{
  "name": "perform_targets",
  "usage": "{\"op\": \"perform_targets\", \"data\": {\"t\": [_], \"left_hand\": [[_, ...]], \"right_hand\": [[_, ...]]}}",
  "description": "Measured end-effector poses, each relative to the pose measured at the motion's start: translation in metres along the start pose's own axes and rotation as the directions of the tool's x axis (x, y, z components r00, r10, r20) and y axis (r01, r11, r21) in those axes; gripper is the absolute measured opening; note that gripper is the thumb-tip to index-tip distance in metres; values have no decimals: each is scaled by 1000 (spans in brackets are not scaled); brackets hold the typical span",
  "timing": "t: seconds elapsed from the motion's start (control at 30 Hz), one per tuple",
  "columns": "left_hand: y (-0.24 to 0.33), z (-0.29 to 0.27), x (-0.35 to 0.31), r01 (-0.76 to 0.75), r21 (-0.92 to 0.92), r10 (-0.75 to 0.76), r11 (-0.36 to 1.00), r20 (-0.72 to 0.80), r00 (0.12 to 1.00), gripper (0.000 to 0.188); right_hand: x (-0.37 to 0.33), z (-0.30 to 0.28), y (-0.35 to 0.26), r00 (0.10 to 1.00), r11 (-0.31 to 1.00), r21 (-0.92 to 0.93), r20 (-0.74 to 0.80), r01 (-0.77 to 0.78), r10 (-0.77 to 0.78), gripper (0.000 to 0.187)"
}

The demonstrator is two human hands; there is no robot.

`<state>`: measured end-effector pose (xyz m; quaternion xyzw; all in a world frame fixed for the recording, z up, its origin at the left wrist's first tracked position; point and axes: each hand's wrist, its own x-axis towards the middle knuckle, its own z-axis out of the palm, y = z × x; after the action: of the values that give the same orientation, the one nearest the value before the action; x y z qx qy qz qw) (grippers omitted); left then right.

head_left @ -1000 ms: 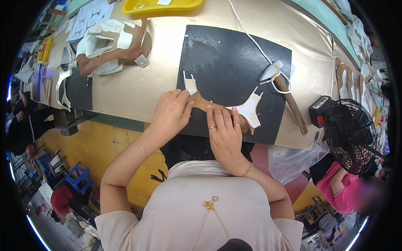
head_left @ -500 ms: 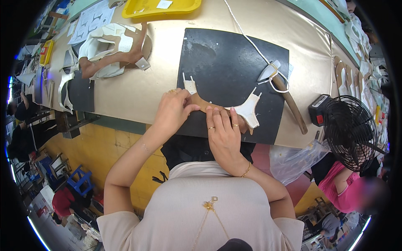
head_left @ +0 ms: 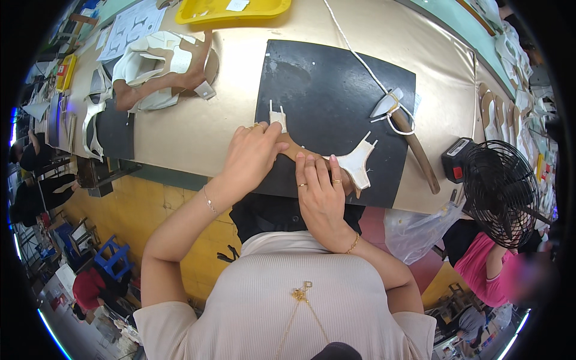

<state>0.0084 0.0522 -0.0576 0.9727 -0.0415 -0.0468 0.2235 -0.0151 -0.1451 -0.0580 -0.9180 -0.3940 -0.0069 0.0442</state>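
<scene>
A curved strip of tan leather with white backed ends (head_left: 356,162), which looks like a shoe-upper piece, lies along the near part of a black mat (head_left: 327,81). Thin tabs stick out from both of its forked ends. My left hand (head_left: 249,153) grips the strip beside its left white end, thumb and fingers closed on the edge. My right hand (head_left: 323,201) rests on the middle, its fingers stretched out flat over the tan leather and hiding part of it. Right of the piece lies a hammer (head_left: 415,144) with a wooden handle, a white cord looped around it near the head.
A bundle of tan and white leather pieces (head_left: 159,72) sits at the left, near printed sheets (head_left: 132,33). A yellow tray (head_left: 234,15) stands at the back. To the right is a black fan (head_left: 501,192) with a battery pack; a person in pink (head_left: 483,264) sits below it.
My left hand has shifted slightly up along the strip toward its left end, which has tilted a little to the right. My right hand stays on the middle.
</scene>
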Motion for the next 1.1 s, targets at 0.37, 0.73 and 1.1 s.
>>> {"op": "perform_targets", "data": {"t": [0.37,0.73,1.1], "left_hand": [[-3,-14,22,85,-58,-72,995,196,978,27],[5,-17,21,140,-92,-117,986,219,969,26],[10,-9,19,85,-125,-60,989,189,980,21]], "right_hand": [[6,0,1,997,988,137,-38,-68,74,57],[8,-9,7,990,970,202,5,-138,140,67],[5,2,1,993,971,211,-30,-108,117,71]]}}
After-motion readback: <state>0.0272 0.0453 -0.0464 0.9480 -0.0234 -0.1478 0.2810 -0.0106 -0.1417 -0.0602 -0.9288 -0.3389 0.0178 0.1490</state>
